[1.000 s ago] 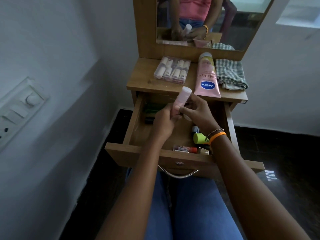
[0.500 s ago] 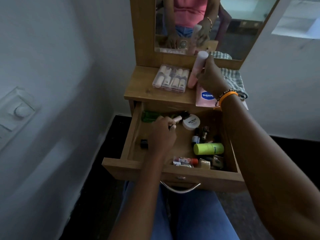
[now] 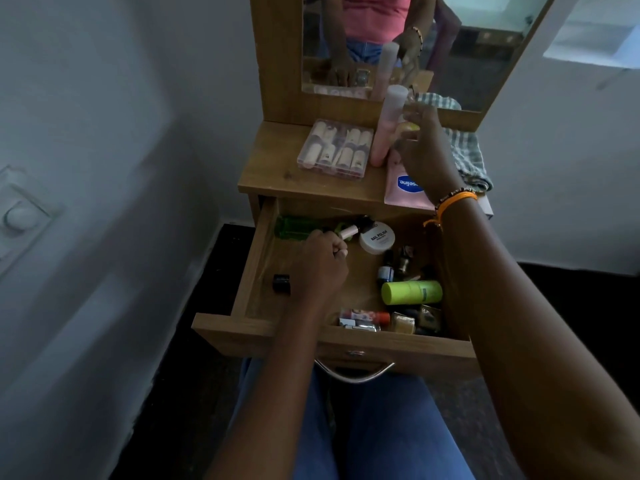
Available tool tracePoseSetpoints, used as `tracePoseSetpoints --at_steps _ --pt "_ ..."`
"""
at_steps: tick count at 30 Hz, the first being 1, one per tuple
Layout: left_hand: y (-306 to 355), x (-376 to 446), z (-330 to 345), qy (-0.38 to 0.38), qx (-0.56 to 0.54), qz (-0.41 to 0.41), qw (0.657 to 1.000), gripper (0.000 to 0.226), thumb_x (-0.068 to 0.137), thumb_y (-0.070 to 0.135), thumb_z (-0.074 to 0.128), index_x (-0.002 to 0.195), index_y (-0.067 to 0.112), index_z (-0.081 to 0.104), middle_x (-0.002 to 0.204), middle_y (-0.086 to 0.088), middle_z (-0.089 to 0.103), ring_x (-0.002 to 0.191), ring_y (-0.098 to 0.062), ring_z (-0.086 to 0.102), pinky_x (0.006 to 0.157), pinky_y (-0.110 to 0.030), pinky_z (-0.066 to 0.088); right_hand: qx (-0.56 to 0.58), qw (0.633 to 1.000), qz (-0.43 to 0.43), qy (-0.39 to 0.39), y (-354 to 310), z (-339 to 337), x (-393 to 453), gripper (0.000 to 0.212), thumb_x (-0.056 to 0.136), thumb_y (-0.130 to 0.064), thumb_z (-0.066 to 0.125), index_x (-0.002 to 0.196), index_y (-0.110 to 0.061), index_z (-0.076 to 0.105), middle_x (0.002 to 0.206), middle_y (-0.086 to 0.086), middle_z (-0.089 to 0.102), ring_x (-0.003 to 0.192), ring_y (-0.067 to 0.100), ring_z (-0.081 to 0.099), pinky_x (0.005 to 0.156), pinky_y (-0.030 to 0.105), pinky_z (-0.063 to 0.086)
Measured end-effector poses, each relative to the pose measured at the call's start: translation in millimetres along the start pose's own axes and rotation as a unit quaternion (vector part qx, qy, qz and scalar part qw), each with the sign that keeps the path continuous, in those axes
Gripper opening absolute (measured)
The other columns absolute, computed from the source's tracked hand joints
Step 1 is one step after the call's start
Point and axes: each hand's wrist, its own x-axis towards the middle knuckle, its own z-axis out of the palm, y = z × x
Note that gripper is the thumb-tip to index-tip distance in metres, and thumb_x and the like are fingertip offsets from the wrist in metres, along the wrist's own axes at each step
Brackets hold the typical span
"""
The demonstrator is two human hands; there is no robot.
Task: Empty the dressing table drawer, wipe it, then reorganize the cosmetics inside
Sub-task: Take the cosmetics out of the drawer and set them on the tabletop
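Centrally, the open drawer (image 3: pixel 249 268) holds scattered cosmetics; the left hand (image 3: pixel 320 263), fingers curled, pinches a small pink-capped tube (image 3: pixel 347 232); above it, the right hand (image 3: pixel 427 157) hovers loose-fingered beside the upright pink bottle (image 3: pixel 388 126) on the tabletop (image 3: pixel 273 171).

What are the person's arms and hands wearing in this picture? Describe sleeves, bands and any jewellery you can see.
Both forearms are bare, with no sleeves in view. The right hand has an orange band at the wrist and a multicoloured beaded bracelet beside it. The left hand and its wrist carry nothing visible.
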Motion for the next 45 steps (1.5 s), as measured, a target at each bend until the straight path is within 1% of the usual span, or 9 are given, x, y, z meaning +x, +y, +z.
tracePoseSetpoints --at_steps 6,9,12,19,22,27,32,40,45 --pt "0.7 -0.8 -1.1 -0.009 0.017 -0.005 1.000 0.013 0.091 0.014 0.054 0.099 0.017 0.064 0.114 -0.002 0.056 0.098 -0.014 0.054 0.073 -0.025 0.038 -0.097 0.992 -0.079 0.031 9.0 -13.3 -66.3 0.020 0.086 -0.001 0.053 0.105 -0.006 0.056 0.091 0.004 0.060 0.079 0.017 0.055 0.059 0.014 0.040" --pt "2.5 -2.8 -1.8 -0.021 0.028 0.001 0.999 0.015 0.092 0.014 0.054 0.102 0.018 0.064 0.117 -0.001 0.055 0.094 -0.011 0.050 0.072 -0.026 0.037 -0.211 0.954 -0.028 -0.211 30.4 -11.3 -104.0 0.025 0.082 0.006 0.049 0.089 -0.013 0.063 0.078 -0.004 0.060 0.078 0.019 0.060 0.067 0.029 0.051" --pt "2.6 -6.1 -3.4 -0.026 0.034 0.001 0.999 0.017 0.092 0.014 0.054 0.106 0.018 0.063 0.117 -0.001 0.055 0.092 -0.011 0.049 0.071 -0.025 0.037 -0.308 0.878 0.032 -0.365 54.0 -7.2 -122.7 0.033 0.080 0.005 0.052 0.103 -0.018 0.058 0.111 0.004 0.061 0.105 0.025 0.056 0.088 0.037 0.049" --pt "3.7 -5.0 -9.4 0.018 0.015 0.001 1.000 0.030 0.089 -0.003 0.046 0.107 0.016 0.062 0.115 -0.001 0.056 0.092 -0.008 0.049 0.067 -0.020 0.036 -0.395 0.846 -0.017 -0.358 69.4 -3.9 -126.8 0.048 0.083 0.002 0.053 0.127 -0.013 0.041 0.130 0.011 0.051 0.120 0.031 0.048 0.096 0.043 0.039" --pt "4.9 -4.4 -14.5 0.091 -0.025 0.002 0.996 0.040 0.084 -0.010 0.042 0.106 0.017 0.061 0.110 0.002 0.055 0.096 -0.011 0.053 0.062 -0.015 0.035 -0.283 0.893 -0.029 -0.348 60.0 -4.1 -122.1 0.057 0.080 0.002 0.060 0.130 -0.013 0.035 0.134 0.011 0.046 0.123 0.029 0.047 0.101 0.042 0.042" --pt "1.1 -3.1 -17.9 0.196 -0.089 0.015 0.976 0.042 0.079 -0.010 0.045 0.108 0.016 0.060 0.103 -0.001 0.059 0.094 -0.015 0.056 0.075 -0.031 0.048 -0.050 0.969 -0.117 -0.213 -1.6 7.0 -100.6 0.047 0.081 0.001 0.063 0.120 -0.006 0.038 0.114 0.001 0.047 0.110 0.021 0.052 0.088 0.031 0.046" --pt "4.6 -5.3 -20.2 0.194 -0.118 -0.009 0.974 0.035 0.080 -0.008 0.045 0.101 0.015 0.061 0.099 0.000 0.061 0.084 -0.005 0.049 0.060 -0.009 0.033 0.100 0.974 -0.169 -0.112 -58.5 43.9 -47.7 0.053 0.081 0.004 0.062 0.126 -0.002 0.035 0.110 -0.009 0.045 0.098 0.004 0.051 0.078 0.016 0.051" --pt "3.7 -4.4 -17.9 0.173 -0.083 -0.010 0.981 0.032 0.083 -0.005 0.046 0.103 0.015 0.062 0.101 0.001 0.063 0.083 0.001 0.046 0.060 -0.003 0.035 0.039 0.979 -0.160 -0.122 -83.1 100.9 7.9 0.056 0.080 0.005 0.060 0.129 -0.009 0.036 0.106 0.007 0.051 0.091 0.021 0.055 0.069 0.035 0.049" --pt "1.3 -1.4 -14.5 0.178 -0.079 -0.003 0.981 0.033 0.080 -0.007 0.047 0.101 0.013 0.062 0.098 -0.001 0.064 0.082 0.000 0.047 0.061 -0.004 0.035 -0.003 0.980 -0.150 -0.132 -75.2 111.1 14.0 0.056 0.078 0.005 0.062 0.127 -0.007 0.037 0.111 0.016 0.057 0.092 0.024 0.056 0.080 0.046 0.051"
